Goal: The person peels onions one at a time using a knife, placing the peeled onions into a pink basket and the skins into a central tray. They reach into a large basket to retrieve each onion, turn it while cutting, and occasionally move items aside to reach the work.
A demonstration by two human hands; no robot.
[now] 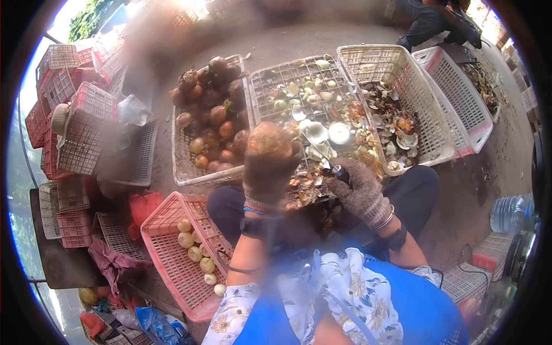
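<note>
My left hand (261,178), in a brown knit glove, is closed around a large brown-skinned onion (269,140), raised over the near side of the crates. My right hand (362,192), gloved too, grips the black handle of a knife (341,173); its thin blade points up and left, apart from the onion. Beneath both hands lies an upturned white crate (270,80) strewn with skins and pale trimmings. A peeled white onion (339,133) rests among them. To the left, a crate (178,155) is heaped with unpeeled onions.
Near my left knee, a tilted pink crate (167,247) holds several peeled onions. A white crate (443,144) with peelings stands at the right. Stacked crates (86,126) crowd the far left. A water bottle (509,214) is at the right; another person (434,26) sits behind.
</note>
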